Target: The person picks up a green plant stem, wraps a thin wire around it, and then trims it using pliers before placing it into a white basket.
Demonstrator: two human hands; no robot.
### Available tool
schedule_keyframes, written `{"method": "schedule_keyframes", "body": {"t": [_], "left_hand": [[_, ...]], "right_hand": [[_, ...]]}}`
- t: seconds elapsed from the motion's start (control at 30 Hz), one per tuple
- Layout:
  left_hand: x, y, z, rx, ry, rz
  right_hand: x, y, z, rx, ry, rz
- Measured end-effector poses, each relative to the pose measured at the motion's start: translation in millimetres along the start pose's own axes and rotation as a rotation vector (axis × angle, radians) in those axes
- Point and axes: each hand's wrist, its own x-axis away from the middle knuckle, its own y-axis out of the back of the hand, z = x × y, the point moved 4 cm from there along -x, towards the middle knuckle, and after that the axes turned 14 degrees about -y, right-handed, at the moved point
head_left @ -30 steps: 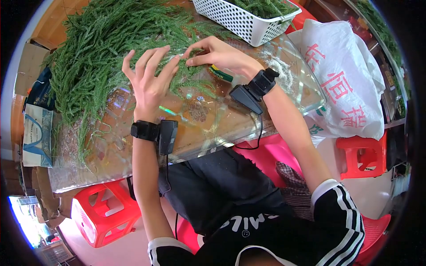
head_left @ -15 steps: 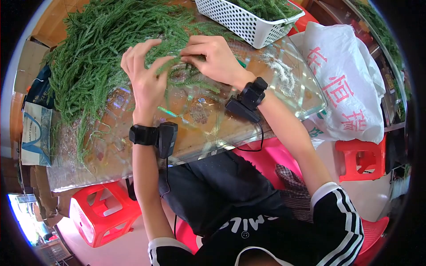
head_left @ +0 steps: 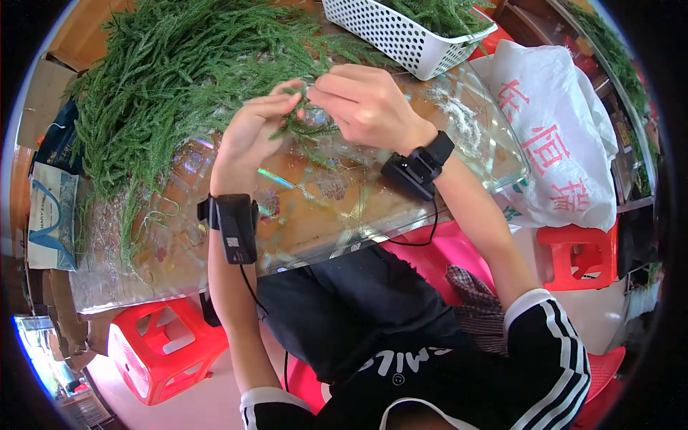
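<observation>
A green artificial pine sprig hangs between my two hands above the table. My left hand pinches it from the left, thumb and fingers drawn together. From the right, my right hand grips it near its top with fingertips pressed together; the exact contact is partly hidden behind the fingers. Just beyond both hands spreads a large heap of similar green sprigs, some with whitish bits on them.
Sprigs also fill a white perforated basket at the back. White powder lies on the plastic-covered table. A white sack stands at the right, a paper bag at the left. Red stools flank the table.
Both hands have shifted slightly and come closer together at the sprig. My left hand has turned, its fingers folding inward from a more spread pose. My right hand has moved a little right.
</observation>
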Motion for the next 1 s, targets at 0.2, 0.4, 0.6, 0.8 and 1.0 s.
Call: {"method": "schedule_keyframes", "body": {"t": [0.2, 0.4, 0.6, 0.8, 1.0], "left_hand": [[1.5, -3.2, 16.2, 0.222, 0.226, 0.039], [-6.8, 1.6, 14.0, -0.161, -0.119, -0.047], [-5.5, 10.4, -1.2, -0.278, -0.286, -0.212], [4.8, -10.8, -22.1, -1.098, -0.561, -0.121], [19.9, -39.5, -32.3, -1.831, -0.967, -0.052]], "right_hand": [[0.7, 0.6, -3.0, -0.049, -0.13, -0.066], [-2.3, -22.0, -19.4, -0.083, -0.438, 0.08], [-19.9, -21.1, -13.4, -0.171, -0.45, -0.069], [-7.9, -23.5, -28.6, -0.242, -0.456, -0.112], [1.6, -28.9, -35.2, -0.334, -0.574, -0.091]]}}
